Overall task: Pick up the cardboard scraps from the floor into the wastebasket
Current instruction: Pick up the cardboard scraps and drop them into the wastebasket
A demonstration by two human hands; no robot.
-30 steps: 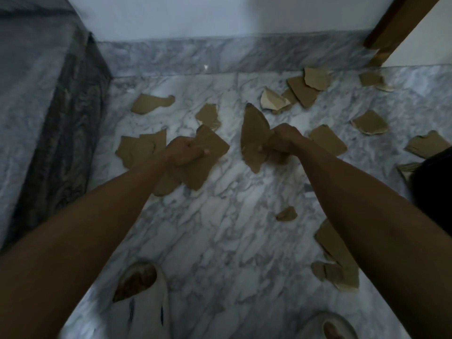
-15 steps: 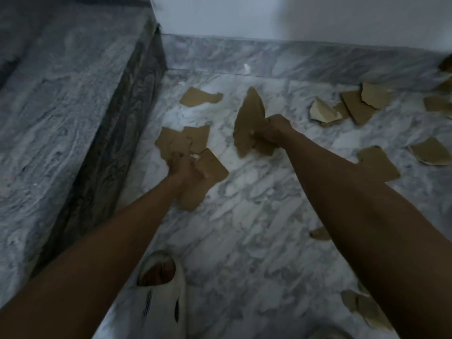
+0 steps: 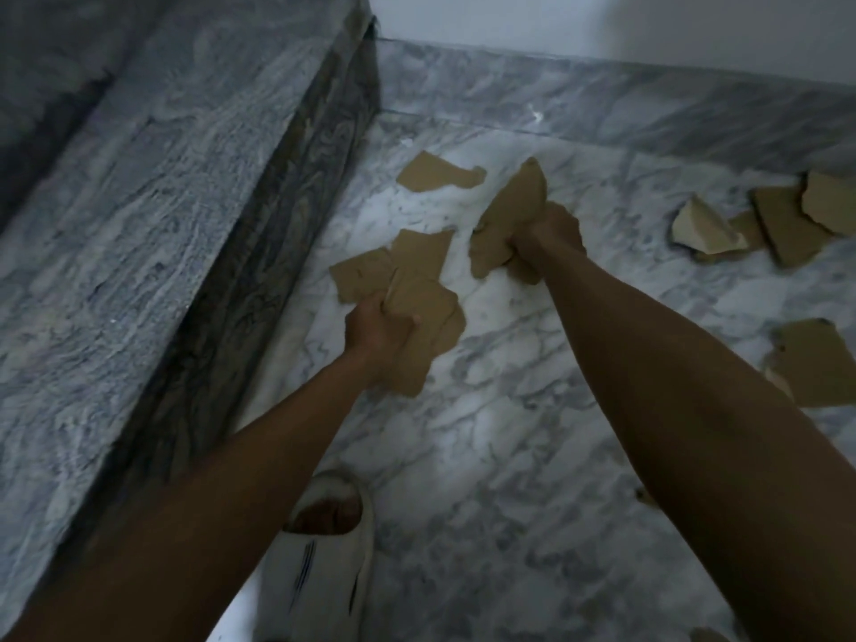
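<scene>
**Q:** What were your hands doing?

**A:** Both were fisted around cardboard. My left hand [image 3: 377, 329] gripped a bunch of scraps [image 3: 424, 326], low and just out from the marble step [image 3: 194, 234]. My right hand [image 3: 551, 236] was closed on a taller scrap [image 3: 512, 215], farther from the step and nearer the back wall [image 3: 602, 20]. I judged it quicker to fill both fists before walking to the bin.

**Q:** Where was the rest of the cardboard?

**A:** On the marble floor [image 3: 509, 456]. Two flat pieces [image 3: 398, 261] lay just beside my left fist, toward the step. A lone piece [image 3: 437, 177] sat beyond them, near the corner where the step met the wall. A pile [image 3: 778, 220] lay well away from the step, to my right, with another piece [image 3: 815, 363] nearer me.

**Q:** And the wastebasket?

**A:** Not in view, so I could not place it.

**Q:** Anything else?

**A:** My slipper [image 3: 324, 549] stood close to the step's foot.
</scene>
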